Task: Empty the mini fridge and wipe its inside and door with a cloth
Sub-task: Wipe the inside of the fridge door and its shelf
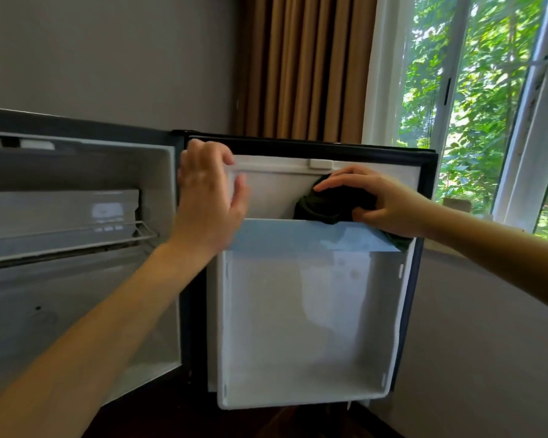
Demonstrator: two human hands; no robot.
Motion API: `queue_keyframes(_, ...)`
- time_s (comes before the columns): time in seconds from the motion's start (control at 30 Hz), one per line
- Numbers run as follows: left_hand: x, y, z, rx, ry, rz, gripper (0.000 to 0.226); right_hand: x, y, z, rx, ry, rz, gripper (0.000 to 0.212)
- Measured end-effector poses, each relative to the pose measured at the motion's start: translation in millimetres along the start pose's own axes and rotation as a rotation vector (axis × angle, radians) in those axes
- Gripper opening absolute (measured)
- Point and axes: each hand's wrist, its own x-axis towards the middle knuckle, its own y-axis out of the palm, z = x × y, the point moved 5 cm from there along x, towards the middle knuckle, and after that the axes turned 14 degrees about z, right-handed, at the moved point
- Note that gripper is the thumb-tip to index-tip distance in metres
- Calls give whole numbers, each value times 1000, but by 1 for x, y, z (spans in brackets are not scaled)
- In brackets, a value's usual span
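Observation:
The mini fridge (76, 295) stands open on the left, its white inside bare apart from a wire shelf (140, 230) and a freezer box. Its door (310, 327) is swung open to the right, white liner facing me. My left hand (208, 197) grips the door's top left edge, fingers curled over the rim. My right hand (380, 203) presses a dark green cloth (326, 207) against the upper door liner, just above the pale blue door shelf (298, 237). Part of the cloth hangs down behind that shelf's right end.
A grey wall runs behind the fridge. Brown curtains (304, 64) hang at the back centre. A white-framed window (487, 105) with green trees outside is on the right, above a sill. Dark floor shows below the door.

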Motion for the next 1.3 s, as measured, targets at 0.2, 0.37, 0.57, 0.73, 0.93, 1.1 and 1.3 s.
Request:
queue_keyframes(0.2, -6, 22, 28, -410, -193, 69, 8, 49, 24, 51, -29, -124, -20, 59)
queue_keyframes(0.37, -11, 24, 19, -344, -114, 88, 6, 73, 29, 71, -42, -125, -27, 61)
queue_keyframes(0.57, -20, 22, 18, 33, 101, 72, 34, 52, 35, 55, -145, -172, -75, 61)
queue_keyframes(0.73, -19, 25, 18, 202, 149, 109, 32, -1, 13, 2, -259, -5, -106, 56)
queue_keyframes(0.93, -25, 26, 9, 393, 36, 115, 32, -20, -6, -3, 301, -67, -604, 50)
queue_keyframes(1.1, -23, 40, -20, 371, 113, 210, 34, -54, -57, -6, 497, -57, -1233, 55)
queue_keyframes(1.3, -26, 77, -52, 404, 38, 358, 41, -10, -73, 54, -85, -104, -1178, 57)
